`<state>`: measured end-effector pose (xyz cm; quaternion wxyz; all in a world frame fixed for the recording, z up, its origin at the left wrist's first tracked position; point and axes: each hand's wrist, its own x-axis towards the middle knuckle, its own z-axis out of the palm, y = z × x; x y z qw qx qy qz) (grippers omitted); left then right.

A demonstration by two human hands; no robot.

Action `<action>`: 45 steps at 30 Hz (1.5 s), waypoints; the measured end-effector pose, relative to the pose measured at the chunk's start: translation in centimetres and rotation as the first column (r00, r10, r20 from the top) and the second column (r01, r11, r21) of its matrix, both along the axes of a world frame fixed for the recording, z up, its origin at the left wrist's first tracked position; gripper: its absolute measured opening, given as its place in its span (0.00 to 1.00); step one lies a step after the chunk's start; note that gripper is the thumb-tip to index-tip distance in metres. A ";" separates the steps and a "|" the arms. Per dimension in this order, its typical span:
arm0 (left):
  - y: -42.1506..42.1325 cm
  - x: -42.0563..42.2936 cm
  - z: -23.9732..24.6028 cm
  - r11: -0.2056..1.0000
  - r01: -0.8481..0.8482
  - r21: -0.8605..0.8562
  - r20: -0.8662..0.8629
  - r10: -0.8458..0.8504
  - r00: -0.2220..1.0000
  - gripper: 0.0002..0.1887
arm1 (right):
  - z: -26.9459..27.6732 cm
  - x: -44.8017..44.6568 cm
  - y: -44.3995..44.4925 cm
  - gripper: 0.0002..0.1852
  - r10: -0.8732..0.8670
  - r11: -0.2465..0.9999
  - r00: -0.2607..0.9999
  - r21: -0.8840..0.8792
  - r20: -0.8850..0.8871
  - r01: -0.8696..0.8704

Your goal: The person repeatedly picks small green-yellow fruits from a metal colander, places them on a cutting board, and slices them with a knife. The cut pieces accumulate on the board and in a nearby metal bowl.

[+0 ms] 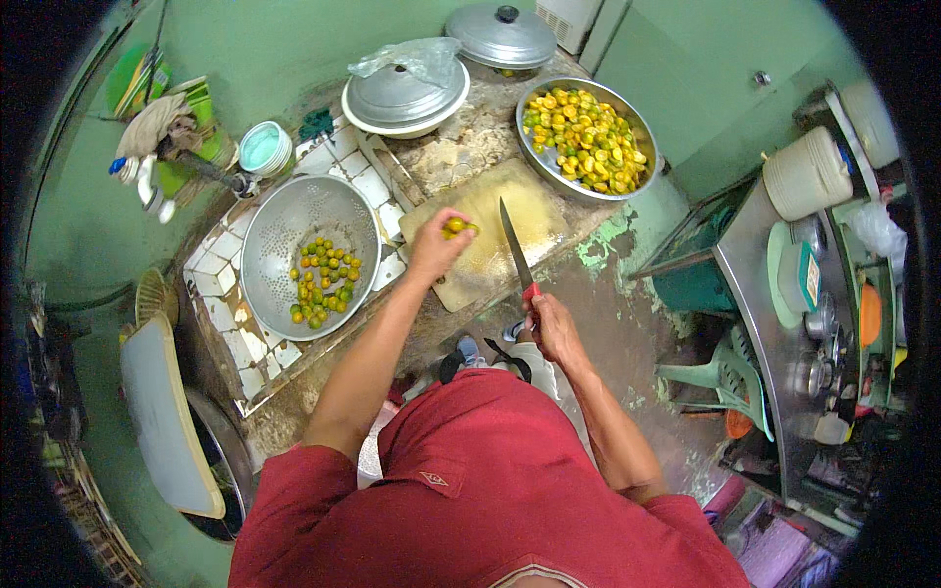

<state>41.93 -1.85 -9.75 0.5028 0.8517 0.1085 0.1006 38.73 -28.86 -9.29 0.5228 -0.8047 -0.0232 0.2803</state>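
Observation:
My left hand (435,248) is closed around a few small green-orange citrus fruits (457,225) above the left part of a worn cutting board (507,220). With my right hand (553,328) I grip the red handle of a long kitchen knife (517,246). Its blade points away from me over the right half of the wet board. On the left a metal colander (268,242) holds several whole citrus fruits. Behind the board to the right, a round metal basin (535,153) is heaped with cut citrus halves (588,136).
A lidded pot (401,99) with a plastic bag (408,55) on top stands at the back, near another aluminium lid (500,37). Left of it are a faucet (147,187) and stacked tubs (265,149). A green plastic chair (724,375) and a metal table (750,294) are at right.

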 end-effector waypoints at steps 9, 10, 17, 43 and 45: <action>-2.4 1.0 -1.0 0.946 0.033 0.324 0.062 -0.056 0.997 0.14 | 0.1 -2.6 -0.8 0.33 0.010 0.999 1.000 -0.052 -0.004 -0.011; -2.4 1.0 -0.9 0.943 0.030 0.331 0.077 -0.059 0.995 0.13 | 0.0 -2.8 -0.8 0.33 0.019 0.999 1.000 -0.031 0.015 -0.018; -2.4 1.1 -0.5 0.953 -0.028 0.302 -0.065 0.050 0.997 0.13 | 0.0 -2.9 -0.9 0.30 0.079 0.994 0.997 -0.071 0.007 -0.078; 1.8 0.3 1.1 0.562 -0.165 -0.811 -0.262 -0.097 0.960 0.25 | -1.8 2.8 0.7 0.32 0.064 0.998 0.990 -0.022 0.124 -0.062; 2.4 -0.1 1.7 0.314 -0.090 -0.945 -0.142 -0.150 0.978 0.26 | -1.3 2.3 1.9 0.31 0.111 0.994 0.977 -0.019 0.180 -0.109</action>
